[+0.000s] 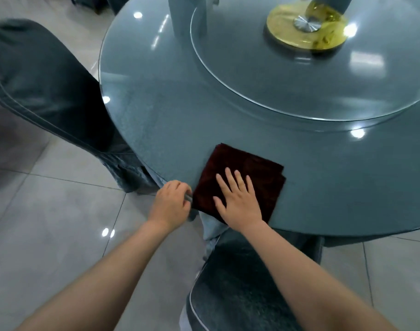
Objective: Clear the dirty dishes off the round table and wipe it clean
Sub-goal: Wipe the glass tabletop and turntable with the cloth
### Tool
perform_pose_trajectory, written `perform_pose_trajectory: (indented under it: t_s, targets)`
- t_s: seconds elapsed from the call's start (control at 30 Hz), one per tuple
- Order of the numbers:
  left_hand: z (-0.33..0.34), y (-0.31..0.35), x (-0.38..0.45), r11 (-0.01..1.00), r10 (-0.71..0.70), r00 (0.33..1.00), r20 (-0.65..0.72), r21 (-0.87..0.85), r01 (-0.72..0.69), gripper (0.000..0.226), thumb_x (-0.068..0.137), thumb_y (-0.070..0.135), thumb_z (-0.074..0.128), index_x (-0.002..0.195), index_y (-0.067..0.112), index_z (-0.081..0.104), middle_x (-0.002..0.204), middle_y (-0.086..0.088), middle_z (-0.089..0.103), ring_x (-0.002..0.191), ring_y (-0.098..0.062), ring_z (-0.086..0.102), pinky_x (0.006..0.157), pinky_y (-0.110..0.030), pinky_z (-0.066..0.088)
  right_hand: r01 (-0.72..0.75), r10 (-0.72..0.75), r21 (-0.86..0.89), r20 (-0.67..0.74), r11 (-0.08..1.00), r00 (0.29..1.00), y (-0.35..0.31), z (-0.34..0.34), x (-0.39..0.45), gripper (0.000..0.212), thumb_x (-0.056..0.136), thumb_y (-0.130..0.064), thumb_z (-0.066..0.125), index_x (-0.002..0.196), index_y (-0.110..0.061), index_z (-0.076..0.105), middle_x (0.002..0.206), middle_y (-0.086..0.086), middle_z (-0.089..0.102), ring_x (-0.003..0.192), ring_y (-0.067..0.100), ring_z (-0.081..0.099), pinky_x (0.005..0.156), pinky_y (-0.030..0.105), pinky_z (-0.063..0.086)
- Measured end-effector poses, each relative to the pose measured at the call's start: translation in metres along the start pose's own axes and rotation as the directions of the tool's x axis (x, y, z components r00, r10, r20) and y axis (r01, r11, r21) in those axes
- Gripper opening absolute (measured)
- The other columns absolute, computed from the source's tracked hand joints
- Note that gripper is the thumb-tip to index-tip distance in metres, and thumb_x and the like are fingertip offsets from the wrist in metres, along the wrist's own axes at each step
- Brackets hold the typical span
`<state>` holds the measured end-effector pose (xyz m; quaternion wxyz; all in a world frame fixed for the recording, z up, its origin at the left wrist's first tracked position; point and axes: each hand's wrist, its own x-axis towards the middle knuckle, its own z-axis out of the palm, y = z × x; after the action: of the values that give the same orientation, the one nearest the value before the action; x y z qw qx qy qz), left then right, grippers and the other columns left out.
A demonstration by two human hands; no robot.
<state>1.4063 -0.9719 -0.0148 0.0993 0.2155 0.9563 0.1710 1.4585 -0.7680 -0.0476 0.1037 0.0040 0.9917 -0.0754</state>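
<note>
A folded dark red cloth (pixel 249 168) lies flat near the front edge of the round glass-topped table (pixel 161 111). My right hand (pixel 237 199) presses on the cloth with straight, spread fingers. To the left of the cloth, my left hand (pixel 172 204) sits at the table's rim with its fingers curled over the glass edge. No dishes show on the visible part of the table.
A glass turntable (pixel 264 75) sits at the table's centre with a gold-coloured base (pixel 304 32) on it. One grey covered chair (pixel 44 82) stands at the left, another (pixel 240 283) directly below my arms. The floor is glossy tile.
</note>
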Motion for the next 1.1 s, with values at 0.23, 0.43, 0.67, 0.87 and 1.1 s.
perform_pose_trajectory:
  t_s: [0.23,0.43,0.67,0.87,1.1]
  targets:
    - [-0.008,-0.054,0.035,0.992,-0.104,0.994,0.021,0.073,0.102,0.048,0.075,0.011,0.062,0.122,0.01,0.056,0.132,-0.01,0.051,0.12,-0.034,0.049,0.103,-0.048,0.041,-0.587,0.593,0.09,-0.06,0.804,0.803,0.149,-0.002,-0.111,0.073,0.091,-0.062,0.012,0.156,-0.028,0.018,0.163,0.002,0.012,0.15,0.024,0.011,0.121,0.048,0.009]
    - [-0.01,-0.051,0.076,0.996,-0.067,0.998,0.004,0.054,0.067,0.049,0.087,0.021,0.054,0.134,0.009,0.049,0.143,-0.011,0.042,0.133,-0.032,0.036,0.11,-0.047,0.03,-0.737,0.746,0.134,-0.027,0.662,0.666,0.118,-0.003,-0.063,0.066,0.1,-0.052,0.021,0.157,-0.021,0.01,0.164,0.009,0.003,0.15,0.03,0.004,0.12,0.052,0.004]
    - [-0.023,-0.075,0.133,0.996,0.037,0.999,0.038,0.085,-0.04,0.052,0.094,0.022,0.055,0.142,0.01,0.041,0.154,-0.01,0.032,0.143,-0.032,0.023,0.115,-0.049,0.021,-0.292,0.3,0.144,-0.038,0.946,0.953,-0.04,-0.005,0.046,0.067,0.096,-0.053,0.029,0.155,-0.024,0.02,0.163,0.007,0.012,0.15,0.03,0.011,0.121,0.051,0.006]
    - [-0.035,-0.1,0.172,0.97,0.161,0.977,0.14,0.157,-0.183,0.066,0.09,0.044,0.031,0.148,0.011,0.036,0.158,-0.008,0.027,0.144,-0.032,0.022,0.116,-0.048,0.018,-0.554,0.566,0.147,-0.05,0.819,0.823,0.005,0.0,0.003,0.066,0.095,-0.056,0.026,0.155,-0.03,0.017,0.163,-0.001,0.011,0.15,0.023,0.01,0.121,0.045,0.006]
    - [-0.031,-0.107,0.184,0.955,0.228,0.962,0.149,0.158,-0.251,0.067,0.087,0.044,0.029,0.148,0.015,0.035,0.158,-0.003,0.029,0.144,-0.028,0.022,0.117,-0.042,0.013,-0.884,0.899,0.192,0.012,0.427,0.437,0.048,0.003,-0.05,0.077,0.09,-0.06,0.007,0.157,-0.021,0.011,0.164,0.01,0.007,0.15,0.03,0.007,0.12,0.052,0.009]
